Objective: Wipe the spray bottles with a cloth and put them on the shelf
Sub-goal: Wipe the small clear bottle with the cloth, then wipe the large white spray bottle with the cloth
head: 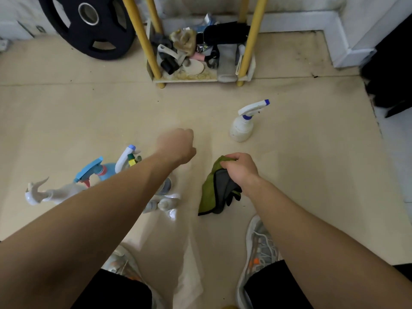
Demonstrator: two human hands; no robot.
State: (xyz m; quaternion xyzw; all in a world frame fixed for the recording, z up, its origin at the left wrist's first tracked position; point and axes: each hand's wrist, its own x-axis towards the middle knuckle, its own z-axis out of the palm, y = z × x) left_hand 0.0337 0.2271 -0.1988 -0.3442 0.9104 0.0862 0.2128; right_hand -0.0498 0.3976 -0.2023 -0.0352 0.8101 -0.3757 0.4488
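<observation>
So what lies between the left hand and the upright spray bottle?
Nothing: only bare floor separates the left hand from the bottle in the head view.

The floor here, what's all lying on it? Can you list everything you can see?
Upright spray bottle: one, white with blue nozzle tip, standing alone on the floor right of centre.
Spray bottles in a cluster: several, white, blue and clear, at left, partly hidden by the left arm; exact count unclear.
Cloth: one, green and dark grey, hanging to the floor from the right hand.
Shelf: one, yellow posts, its bottom tray cluttered with small items, top centre.
Weight plate: one, black, leaning top left.
Floor: beige.
Shoes: two, grey with orange, bottom.
Left hand: closed in a fist, holding nothing visible.
Right hand: gripping the cloth.
</observation>
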